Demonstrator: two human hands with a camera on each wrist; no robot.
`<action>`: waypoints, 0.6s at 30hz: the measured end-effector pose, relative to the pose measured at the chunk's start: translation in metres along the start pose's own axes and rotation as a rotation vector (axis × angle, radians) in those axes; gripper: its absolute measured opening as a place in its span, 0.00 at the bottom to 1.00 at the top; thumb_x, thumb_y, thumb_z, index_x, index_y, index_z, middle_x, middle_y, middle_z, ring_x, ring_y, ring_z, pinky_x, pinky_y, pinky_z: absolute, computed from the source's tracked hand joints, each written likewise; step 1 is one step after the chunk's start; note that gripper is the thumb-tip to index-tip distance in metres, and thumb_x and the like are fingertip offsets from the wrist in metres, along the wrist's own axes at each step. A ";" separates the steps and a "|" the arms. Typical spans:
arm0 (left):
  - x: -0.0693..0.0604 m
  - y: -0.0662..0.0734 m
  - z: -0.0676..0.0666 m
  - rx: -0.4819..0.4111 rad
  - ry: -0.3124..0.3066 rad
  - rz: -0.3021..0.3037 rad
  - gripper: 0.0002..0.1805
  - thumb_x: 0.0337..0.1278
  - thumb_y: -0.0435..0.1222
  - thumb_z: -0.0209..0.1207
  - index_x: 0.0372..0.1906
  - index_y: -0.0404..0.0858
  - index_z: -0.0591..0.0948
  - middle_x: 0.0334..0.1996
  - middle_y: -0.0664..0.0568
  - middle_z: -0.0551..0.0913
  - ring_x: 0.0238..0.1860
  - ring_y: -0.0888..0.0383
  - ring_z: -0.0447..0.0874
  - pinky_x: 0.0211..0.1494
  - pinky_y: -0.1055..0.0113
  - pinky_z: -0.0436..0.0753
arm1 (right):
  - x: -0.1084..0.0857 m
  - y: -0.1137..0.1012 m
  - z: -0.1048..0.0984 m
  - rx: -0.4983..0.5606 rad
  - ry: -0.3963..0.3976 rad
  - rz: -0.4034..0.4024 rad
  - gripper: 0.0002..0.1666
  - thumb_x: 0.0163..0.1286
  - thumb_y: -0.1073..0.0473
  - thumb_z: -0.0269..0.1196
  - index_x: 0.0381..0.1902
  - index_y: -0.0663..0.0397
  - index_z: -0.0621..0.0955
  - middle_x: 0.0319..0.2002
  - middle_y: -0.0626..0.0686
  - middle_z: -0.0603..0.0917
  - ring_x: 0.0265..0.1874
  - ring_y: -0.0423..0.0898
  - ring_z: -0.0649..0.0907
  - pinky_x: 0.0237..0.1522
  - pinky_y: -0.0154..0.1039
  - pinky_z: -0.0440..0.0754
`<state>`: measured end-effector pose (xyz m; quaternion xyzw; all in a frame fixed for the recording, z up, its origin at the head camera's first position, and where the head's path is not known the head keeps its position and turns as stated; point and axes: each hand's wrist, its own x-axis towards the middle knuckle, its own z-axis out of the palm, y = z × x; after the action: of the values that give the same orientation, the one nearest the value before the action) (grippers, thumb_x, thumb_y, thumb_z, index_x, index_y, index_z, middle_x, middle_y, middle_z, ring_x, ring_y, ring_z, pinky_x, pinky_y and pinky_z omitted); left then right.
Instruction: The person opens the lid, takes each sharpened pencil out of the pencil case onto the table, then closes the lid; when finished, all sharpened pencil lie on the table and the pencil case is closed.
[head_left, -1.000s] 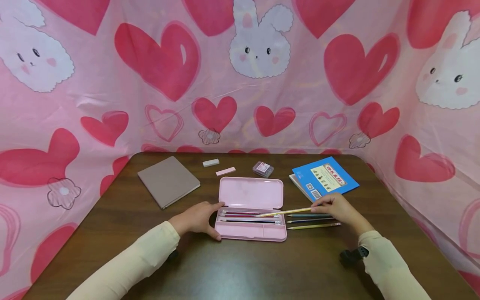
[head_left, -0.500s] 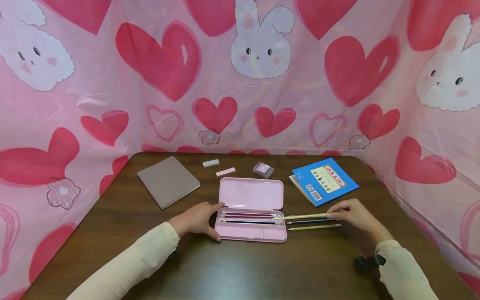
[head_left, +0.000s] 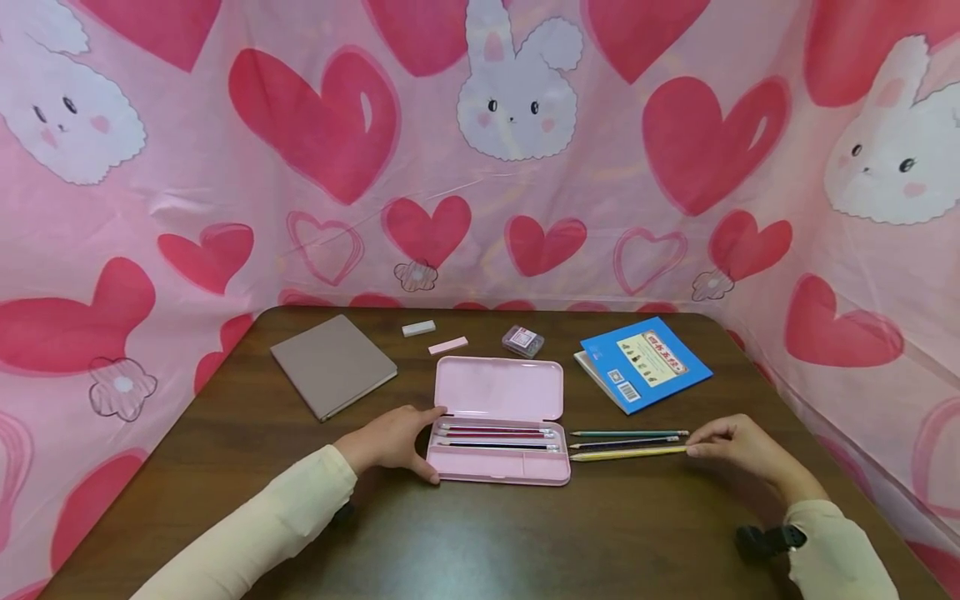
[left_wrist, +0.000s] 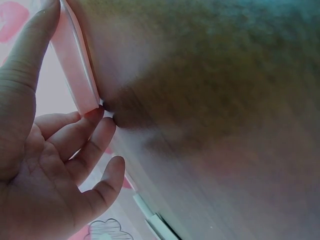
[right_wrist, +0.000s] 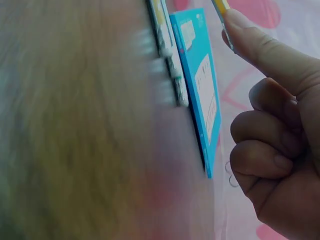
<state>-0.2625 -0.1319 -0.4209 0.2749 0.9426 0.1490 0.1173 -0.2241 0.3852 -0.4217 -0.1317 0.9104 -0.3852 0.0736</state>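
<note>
An open pink pencil case (head_left: 498,389) lies on the table in the head view, with several pencils in its upper compartment. My left hand (head_left: 392,442) grips its left end, thumb at the near corner and index finger near the hinge. In the left wrist view the thumb and some fingertips touch the case (left_wrist: 75,60). My right hand (head_left: 742,457) pinches the end of a yellow pencil (head_left: 628,454) between thumb and index finger; the right wrist view shows the other fingers curled. Just beyond lie a green pencil (head_left: 630,433) and a dark pencil (head_left: 630,442), roughly parallel.
Behind the case are a white block (head_left: 418,328), a pink stick-shaped block (head_left: 447,345) and a small clear labelled box (head_left: 522,341). A grey-brown notebook (head_left: 333,367) lies at the left, a blue book (head_left: 647,364) at the right. Heart-patterned cloth (head_left: 517,192) surrounds the table.
My right hand has moved right and nearer, drawing the yellow pencil from over the case to beside the other pencils. My left hand keeps its place on the case.
</note>
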 end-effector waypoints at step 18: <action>0.000 0.001 0.000 0.011 0.000 -0.001 0.57 0.24 0.60 0.72 0.66 0.41 0.66 0.53 0.43 0.78 0.52 0.50 0.75 0.56 0.54 0.74 | 0.004 0.015 0.004 -0.051 -0.110 0.031 0.13 0.57 0.55 0.67 0.35 0.60 0.84 0.28 0.46 0.83 0.25 0.31 0.71 0.26 0.31 0.68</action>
<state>-0.2619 -0.1315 -0.4208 0.2748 0.9436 0.1438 0.1158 -0.2298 0.3919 -0.4354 -0.1404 0.9165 -0.3527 0.1260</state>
